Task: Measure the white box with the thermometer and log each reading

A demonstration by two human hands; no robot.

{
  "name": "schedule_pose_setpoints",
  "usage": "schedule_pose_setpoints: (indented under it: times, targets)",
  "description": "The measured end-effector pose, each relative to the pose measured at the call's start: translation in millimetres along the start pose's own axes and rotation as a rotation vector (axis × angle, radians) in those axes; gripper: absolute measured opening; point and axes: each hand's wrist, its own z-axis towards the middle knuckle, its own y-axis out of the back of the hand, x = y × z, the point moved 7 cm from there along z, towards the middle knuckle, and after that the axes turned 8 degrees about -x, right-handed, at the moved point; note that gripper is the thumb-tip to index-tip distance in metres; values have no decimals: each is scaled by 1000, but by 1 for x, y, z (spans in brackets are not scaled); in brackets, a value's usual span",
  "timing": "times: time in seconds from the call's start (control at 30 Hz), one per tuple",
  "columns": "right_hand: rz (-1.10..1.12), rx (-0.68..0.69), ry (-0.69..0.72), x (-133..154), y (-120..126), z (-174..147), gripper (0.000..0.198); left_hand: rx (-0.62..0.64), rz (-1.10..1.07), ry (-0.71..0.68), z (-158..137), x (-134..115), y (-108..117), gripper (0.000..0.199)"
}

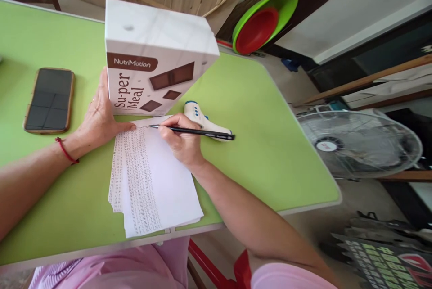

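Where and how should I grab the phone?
Pinch the phone by its long edges, probably best from above: it lies flat, screen up, and is narrower across than along. Avoid its right side, where the left hand is close.

Black pen, white paper

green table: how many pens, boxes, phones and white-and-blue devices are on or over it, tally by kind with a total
pen: 1, held in the right hand
box: 1
phone: 1
white-and-blue device: 1
Total: 4
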Motion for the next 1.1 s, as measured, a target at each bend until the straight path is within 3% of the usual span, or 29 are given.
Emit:
schedule_pose_setpoints:
  times: [0.27,0.83,1.1]
  targets:
    - [-53,36,28,-5,-4,-5,13,3,15,-22,-1,3,0,130]
    - [-36,72,33,-3,-9,-4,14,20,45,-33,-1,0,-1,121]
    - [-84,97,22,-3,-10,-4,13,24,63,31,-1,0,0,133]
